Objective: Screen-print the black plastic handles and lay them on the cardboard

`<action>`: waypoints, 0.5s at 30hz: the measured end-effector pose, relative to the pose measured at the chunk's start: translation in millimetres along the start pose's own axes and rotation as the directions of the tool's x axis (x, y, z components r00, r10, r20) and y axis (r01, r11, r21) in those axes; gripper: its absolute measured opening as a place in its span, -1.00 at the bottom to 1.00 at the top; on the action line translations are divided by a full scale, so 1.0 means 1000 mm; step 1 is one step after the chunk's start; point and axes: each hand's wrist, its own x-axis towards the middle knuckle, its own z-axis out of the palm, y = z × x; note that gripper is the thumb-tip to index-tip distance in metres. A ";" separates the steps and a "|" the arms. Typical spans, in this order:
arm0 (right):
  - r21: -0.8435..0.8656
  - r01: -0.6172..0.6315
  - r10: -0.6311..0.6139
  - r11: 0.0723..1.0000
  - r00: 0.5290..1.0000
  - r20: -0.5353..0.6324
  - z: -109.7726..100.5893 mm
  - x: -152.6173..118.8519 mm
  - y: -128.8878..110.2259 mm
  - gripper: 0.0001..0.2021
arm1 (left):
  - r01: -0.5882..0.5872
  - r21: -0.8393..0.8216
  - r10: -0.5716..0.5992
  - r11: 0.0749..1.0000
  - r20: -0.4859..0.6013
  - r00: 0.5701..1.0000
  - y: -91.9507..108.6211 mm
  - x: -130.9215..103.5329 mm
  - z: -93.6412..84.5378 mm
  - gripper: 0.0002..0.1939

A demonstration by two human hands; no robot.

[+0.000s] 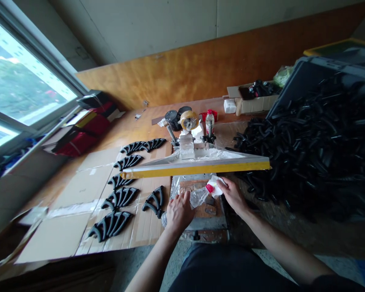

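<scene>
My left hand [180, 213] is wrapped over a clear plastic bottle [198, 197] with a red neck or cap, tilted toward the right. Part of the bottle is hidden under the fingers. My right hand [231, 194] pinches a white cloth or tissue [214, 186] against the bottle's red end. Both hands are above a small work fixture [205, 223] with wooden and dark blocks, just in front of a long bar with a yellow edge [197, 169]. On the cardboard to the left lies a small group of black curved parts [154, 201].
More black curved parts stand in rows [112, 226] on cardboard [63, 231]. A large heap of black parts [316, 150] spills from a grey crate on the right. Behind the bar are a tape roll [189, 120], a red-capped bottle [209, 121], black cans [172, 119] and a cardboard box [258, 103].
</scene>
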 end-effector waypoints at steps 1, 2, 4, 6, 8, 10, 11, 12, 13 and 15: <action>0.032 -0.020 0.021 0.999 1.000 -0.010 0.000 0.000 0.001 -0.58 | -0.008 0.009 0.008 1.000 0.002 1.000 0.000 0.003 -0.002 -0.62; 0.068 -0.041 0.043 0.997 0.999 -0.021 -0.001 0.000 0.002 -0.56 | -0.015 0.014 0.015 1.000 0.005 1.000 0.001 0.005 -0.003 -0.63; 0.138 -0.073 0.079 0.988 0.996 -0.039 -0.001 0.000 0.003 -0.54 | -0.020 0.015 0.019 1.000 0.012 1.000 0.001 0.007 -0.005 -0.64; 0.197 -0.089 0.102 0.976 0.993 -0.055 -0.001 0.000 0.004 -0.52 | -0.022 0.009 0.022 1.000 0.019 1.000 0.001 0.008 -0.005 -0.64; 0.238 -0.100 0.120 0.966 0.990 -0.069 0.000 0.000 0.004 -0.50 | -0.031 0.002 0.031 1.000 0.025 0.999 0.000 0.007 -0.004 -0.63; 0.256 -0.106 0.130 0.961 0.989 -0.077 0.002 0.001 0.005 -0.49 | -0.044 -0.003 0.044 0.999 0.034 0.998 -0.001 0.005 -0.002 -0.63; 0.258 -0.106 0.131 0.960 0.988 -0.080 0.002 0.001 0.006 -0.49 | -0.047 -0.005 0.047 0.999 0.039 0.998 -0.001 0.005 -0.002 -0.64; 0.256 -0.103 0.128 0.961 0.988 -0.083 0.003 0.001 0.006 -0.50 | -0.045 -0.007 0.045 0.999 0.047 0.998 -0.002 0.004 -0.002 -0.66; 0.251 -0.098 0.124 0.963 0.988 -0.088 0.004 0.002 0.007 -0.51 | -0.040 -0.011 0.040 0.999 0.056 0.998 -0.002 0.004 -0.003 -0.68; 0.229 -0.091 0.116 0.969 0.989 -0.096 0.006 0.002 0.008 -0.53 | -0.017 -0.028 0.019 0.999 0.073 0.997 -0.004 0.005 -0.005 -0.69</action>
